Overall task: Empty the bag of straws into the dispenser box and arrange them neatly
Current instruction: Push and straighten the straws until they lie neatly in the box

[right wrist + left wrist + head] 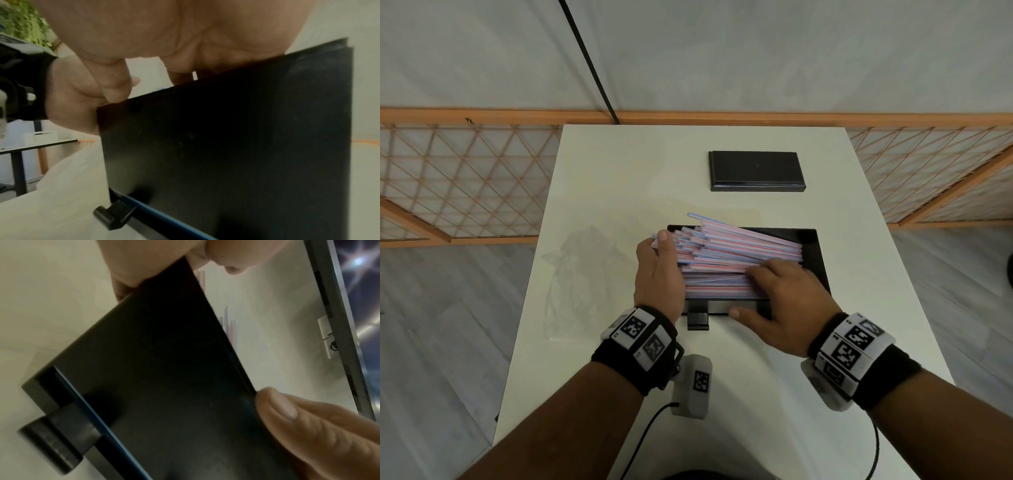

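The black dispenser box [813, 246] stands open-topped mid-table, piled with pink-and-blue striped straws [739, 250]. The straws fan slightly, and their left ends poke out over the box's left rim. My left hand [659, 270] stands on edge at that rim, straight fingers pressed against the straw ends. My right hand [784, 294] lies flat on top of the pile near its right half, thumb along the box's front wall. The left wrist view shows the box front [164, 369] with a few straw tips [230, 324] above it. The right wrist view shows my palm [185, 32] over the box [226, 146].
An empty clear plastic bag [582, 274] lies crumpled on the white table [619, 171] left of the box. The black lid [756, 171] rests flat at the back. A small black tab [698, 320] juts from the box's front. An orange lattice fence runs behind.
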